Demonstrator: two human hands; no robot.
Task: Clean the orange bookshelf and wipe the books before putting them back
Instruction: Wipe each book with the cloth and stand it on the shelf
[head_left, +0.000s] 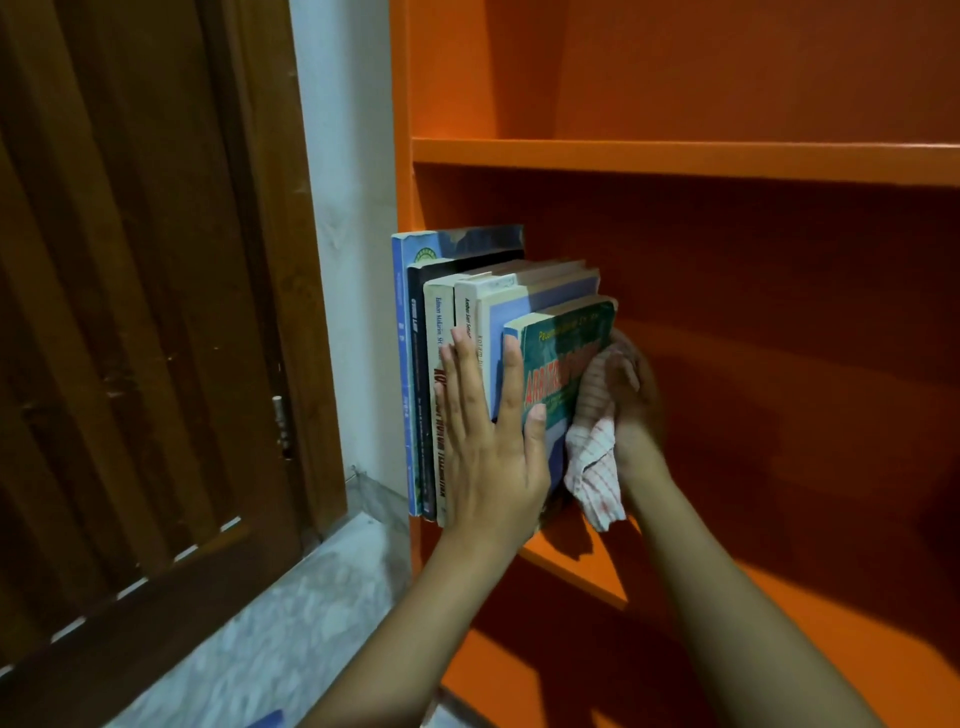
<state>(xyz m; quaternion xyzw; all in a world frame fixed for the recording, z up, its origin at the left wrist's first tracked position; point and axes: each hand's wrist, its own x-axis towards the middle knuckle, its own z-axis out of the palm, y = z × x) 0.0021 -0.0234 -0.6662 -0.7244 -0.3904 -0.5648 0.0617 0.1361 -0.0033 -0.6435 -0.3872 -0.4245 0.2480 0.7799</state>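
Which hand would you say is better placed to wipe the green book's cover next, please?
The right hand: it grips the striped cloth against the green book, while the left hand lies flat on the book spines, steadying them.

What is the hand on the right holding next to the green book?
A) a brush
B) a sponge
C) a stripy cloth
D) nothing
C: the right hand grips a red-and-white striped cloth against the green book.
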